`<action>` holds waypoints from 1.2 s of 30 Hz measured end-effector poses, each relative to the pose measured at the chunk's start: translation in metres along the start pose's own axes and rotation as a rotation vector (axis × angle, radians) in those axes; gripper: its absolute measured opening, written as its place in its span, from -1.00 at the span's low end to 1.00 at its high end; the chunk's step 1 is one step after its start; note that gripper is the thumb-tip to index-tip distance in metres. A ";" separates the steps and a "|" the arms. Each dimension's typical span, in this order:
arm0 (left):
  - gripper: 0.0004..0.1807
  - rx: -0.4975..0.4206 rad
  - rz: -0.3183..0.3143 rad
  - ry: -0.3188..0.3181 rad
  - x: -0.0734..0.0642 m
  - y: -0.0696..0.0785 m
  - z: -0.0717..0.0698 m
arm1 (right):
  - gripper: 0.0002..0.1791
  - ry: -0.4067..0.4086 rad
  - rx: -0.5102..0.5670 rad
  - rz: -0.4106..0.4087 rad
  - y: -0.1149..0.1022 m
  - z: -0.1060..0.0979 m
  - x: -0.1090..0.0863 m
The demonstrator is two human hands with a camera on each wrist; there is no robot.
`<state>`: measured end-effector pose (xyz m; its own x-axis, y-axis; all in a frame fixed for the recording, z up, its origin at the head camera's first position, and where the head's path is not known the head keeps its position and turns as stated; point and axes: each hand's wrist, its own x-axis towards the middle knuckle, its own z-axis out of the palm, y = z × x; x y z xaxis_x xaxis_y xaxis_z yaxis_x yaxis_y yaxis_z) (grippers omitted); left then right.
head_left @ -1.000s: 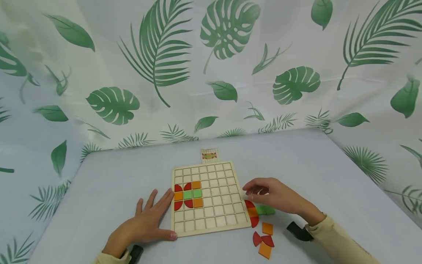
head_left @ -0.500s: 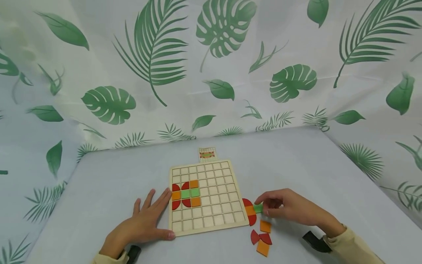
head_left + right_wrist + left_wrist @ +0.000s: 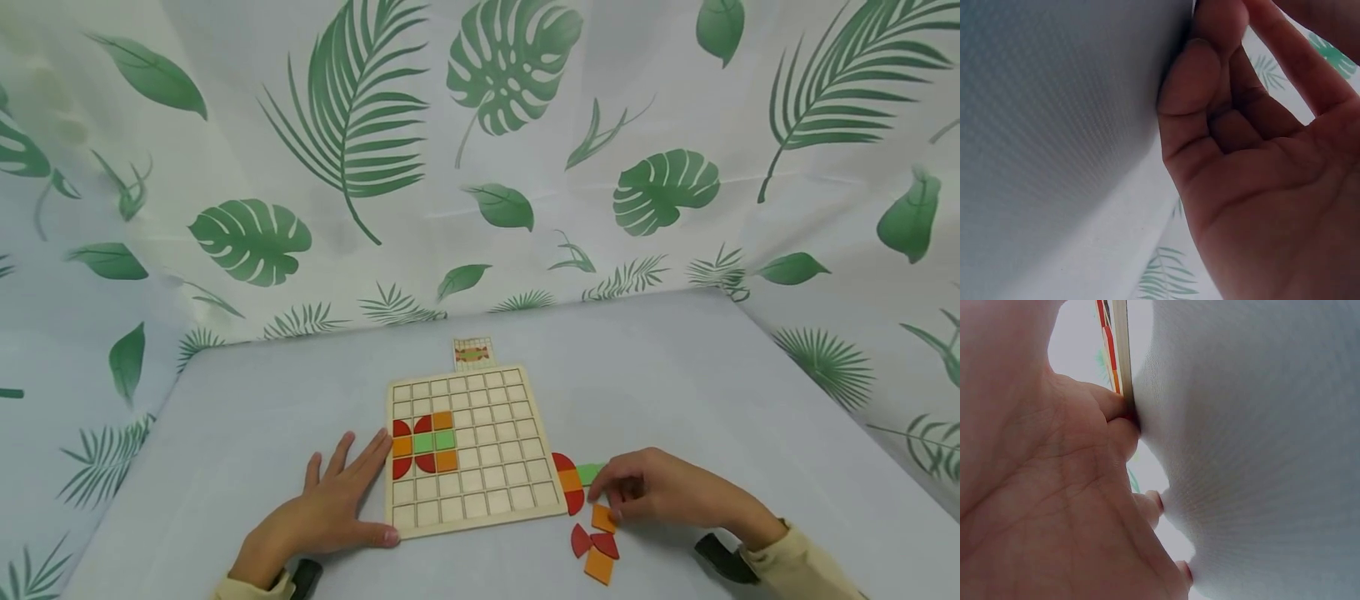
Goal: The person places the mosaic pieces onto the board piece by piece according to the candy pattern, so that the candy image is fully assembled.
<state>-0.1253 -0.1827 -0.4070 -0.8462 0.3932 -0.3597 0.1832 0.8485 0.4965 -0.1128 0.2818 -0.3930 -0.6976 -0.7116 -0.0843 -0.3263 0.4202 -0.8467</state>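
My left hand (image 3: pixel 322 504) lies on the table with fingers spread, its index fingertip and thumb touching the left edge of a wooden grid board (image 3: pixel 495 483). In the left wrist view the board's edge (image 3: pixel 1121 350) meets the fingers. Red, orange and green tiles fill a block at the board's left side, with green tiles (image 3: pixel 433 441) in its middle row. To the right of the board, my right hand (image 3: pixel 667 492) has its thumb and index finger at an orange square tile (image 3: pixel 602 518), pinching its upper right part. The right wrist view shows curled fingers (image 3: pixel 1188 78) against the cloth; the tile is hidden there.
Red and orange pieces (image 3: pixel 568 482) lie against the board's right edge, beside green tiles (image 3: pixel 588 474). Nearer the front are red quarter-round tiles (image 3: pixel 581 541) and another orange square (image 3: pixel 599 567). A small pattern card (image 3: pixel 473 353) lies behind the board. Leaf-printed cloth (image 3: pixel 525 250) hangs behind.
My right hand has come down from beside the board to the green tiles, then slid nearer to the orange square. The left hand has stayed at the board's edge.
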 end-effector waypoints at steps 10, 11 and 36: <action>0.45 0.013 -0.001 0.015 -0.001 0.001 0.001 | -0.79 -0.008 -0.011 0.040 0.001 0.003 -0.001; 0.44 0.013 -0.005 0.015 -0.001 0.001 0.001 | -0.79 -0.008 -0.012 0.041 0.001 0.003 -0.001; 0.44 0.001 0.016 0.012 -0.002 0.002 0.000 | -0.80 0.006 -0.039 0.070 -0.006 0.005 -0.006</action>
<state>-0.1237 -0.1816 -0.4051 -0.8488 0.4029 -0.3422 0.1975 0.8422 0.5017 -0.1037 0.2806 -0.3897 -0.7230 -0.6767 -0.1392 -0.3012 0.4901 -0.8180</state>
